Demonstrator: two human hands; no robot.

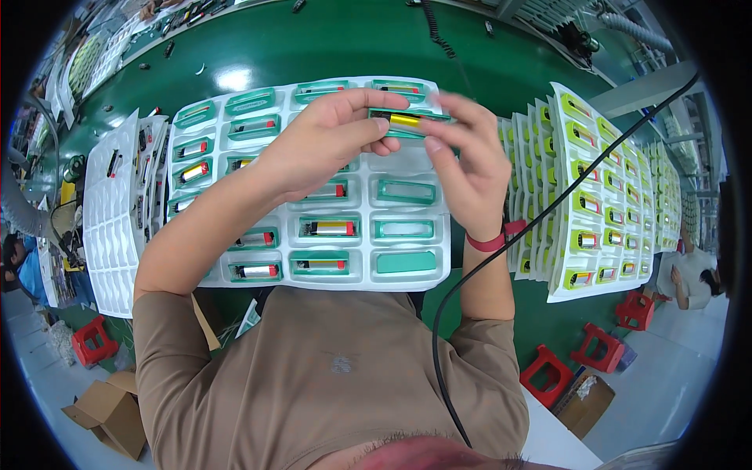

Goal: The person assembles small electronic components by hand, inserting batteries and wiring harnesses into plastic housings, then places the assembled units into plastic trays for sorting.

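Observation:
Above a white compartment tray (365,270), my two hands hold a green plastic casing (406,134) with a yellow-and-black battery unit (405,120) lying in it. My left hand (333,129) pinches its left end between thumb and fingers. At the right end, the slightly blurred fingers of my right hand (474,145) close on the casing, and its thumb points up toward it. Below them, many tray compartments carry similar green casings, such as one with a red-ended yellow cell (329,228). A flat casing (406,262) at the near right corner shows no cell.
White trays (117,235) lean in a stack at the left. On the right stand stacked trays of yellow-green casings (583,201). A black cable (540,219) crosses in front of my right forearm. Red stools (546,376) and cardboard boxes (110,415) stand on the floor; another person (693,274) is far right.

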